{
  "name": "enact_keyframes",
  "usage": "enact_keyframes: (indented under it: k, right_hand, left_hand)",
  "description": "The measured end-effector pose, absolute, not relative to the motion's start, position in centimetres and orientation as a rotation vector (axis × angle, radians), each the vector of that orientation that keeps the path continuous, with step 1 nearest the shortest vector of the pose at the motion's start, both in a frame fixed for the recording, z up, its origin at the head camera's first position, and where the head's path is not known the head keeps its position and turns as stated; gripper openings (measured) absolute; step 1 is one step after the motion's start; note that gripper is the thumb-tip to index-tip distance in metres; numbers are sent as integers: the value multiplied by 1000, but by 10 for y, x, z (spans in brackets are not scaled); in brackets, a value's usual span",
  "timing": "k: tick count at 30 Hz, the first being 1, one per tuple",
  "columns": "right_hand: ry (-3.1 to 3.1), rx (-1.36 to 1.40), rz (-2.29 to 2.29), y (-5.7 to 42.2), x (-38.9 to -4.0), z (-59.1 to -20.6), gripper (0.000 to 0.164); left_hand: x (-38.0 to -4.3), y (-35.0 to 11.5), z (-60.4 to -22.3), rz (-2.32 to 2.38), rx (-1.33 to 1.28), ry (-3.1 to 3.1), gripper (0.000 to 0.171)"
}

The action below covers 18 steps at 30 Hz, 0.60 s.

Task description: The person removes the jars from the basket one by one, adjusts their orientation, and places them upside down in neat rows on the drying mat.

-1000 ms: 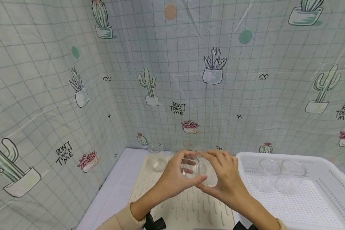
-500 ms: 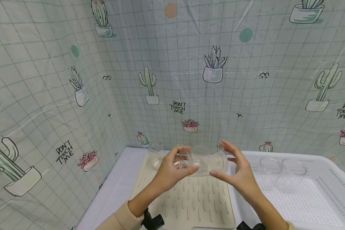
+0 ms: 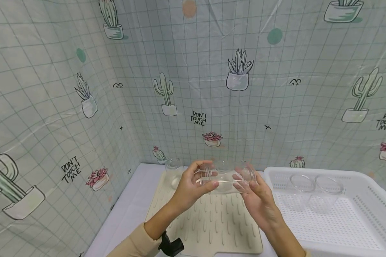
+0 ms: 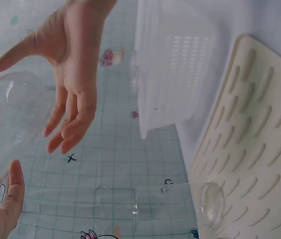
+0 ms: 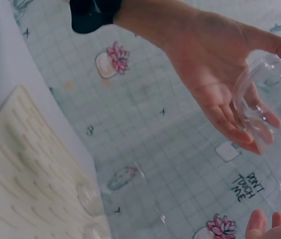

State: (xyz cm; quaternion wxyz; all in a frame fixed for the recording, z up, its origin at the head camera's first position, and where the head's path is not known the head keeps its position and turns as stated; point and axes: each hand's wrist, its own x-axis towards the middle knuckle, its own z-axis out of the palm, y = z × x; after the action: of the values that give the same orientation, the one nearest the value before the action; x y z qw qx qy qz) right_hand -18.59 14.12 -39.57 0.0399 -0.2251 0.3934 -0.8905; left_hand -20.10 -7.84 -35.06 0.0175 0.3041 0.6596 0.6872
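A clear drinking glass point(image 3: 226, 182) lies sideways in the air above a beige ridged mat point(image 3: 209, 228). My left hand point(image 3: 189, 184) grips its left end, with the thumb in front and the fingers behind. At the other end, my right hand point(image 3: 260, 200) is turned palm up, its fingers seen through the glass and its thumb by the right end. The left wrist view shows that right hand point(image 4: 75, 74) with thumb spread and fingers fairly straight. In the right wrist view, the left hand point(image 5: 210, 69) curls round the glass point(image 5: 275, 74).
Another clear glass point(image 3: 173, 173) stands on the mat's back left corner. Further glasses behind the hands are partly hidden. To the right, a white perforated basket point(image 3: 370, 185) holds two clear glasses, one being the nearer-left glass point(image 3: 300, 191). A cactus-print curtain point(image 3: 193, 71) hangs behind.
The glass has turned from end-on to lying crosswise. My right hand first drew off to the right, then came back round the right end, palm turned up. The left hand keeps its grip.
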Motion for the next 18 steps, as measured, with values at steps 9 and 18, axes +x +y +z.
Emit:
enact_keyframes:
  k: [9,18]
  right_hand:
    - [941,-671,-2788,124,-188,-401,70]
    - [757,-581,-2869,115,-185,-401,46]
  left_hand:
    - [-205,-78,-356,2153,979,1971,50]
    - [-207,-77,-366,2174,1002,1914,57]
